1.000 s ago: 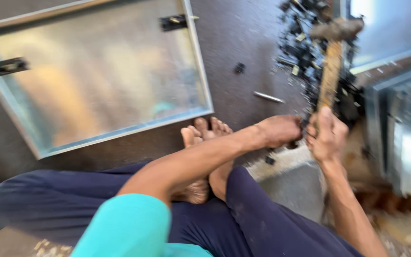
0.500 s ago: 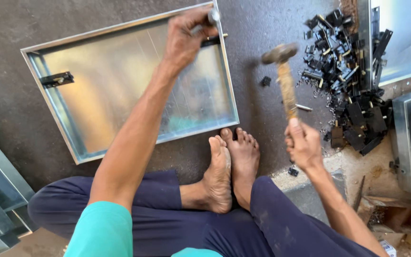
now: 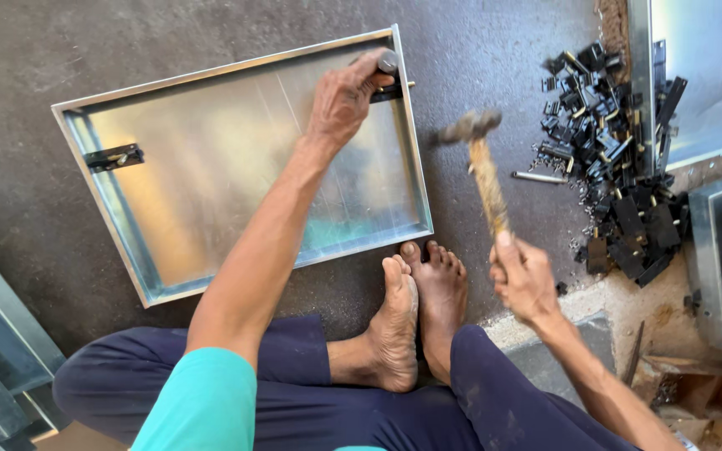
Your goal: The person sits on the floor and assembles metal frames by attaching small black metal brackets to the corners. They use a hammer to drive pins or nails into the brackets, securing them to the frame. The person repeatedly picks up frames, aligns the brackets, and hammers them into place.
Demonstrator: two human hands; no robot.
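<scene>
Hands: left (image 3: 343, 98) holds hinge (image 3: 388, 80) inside tray (image 3: 110, 200); right (image 3: 525, 276) grips hammer (image 3: 482, 163).

I saw the metal tray (image 3: 211, 192) lying on the floor (image 3: 43, 50) ahead of my feet (image 3: 419, 309). My left hand (image 3: 344, 96) rested on its far right corner. Right of the tray, my right hand (image 3: 524, 280) held the hammer (image 3: 482, 167); further right lay the pile of brackets (image 3: 612, 159).

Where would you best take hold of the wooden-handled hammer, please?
Grip the wooden-handled hammer low on its handle, from the near end, as the right hand does: the metal head points away, towards the shallow galvanised metal tray.
</scene>
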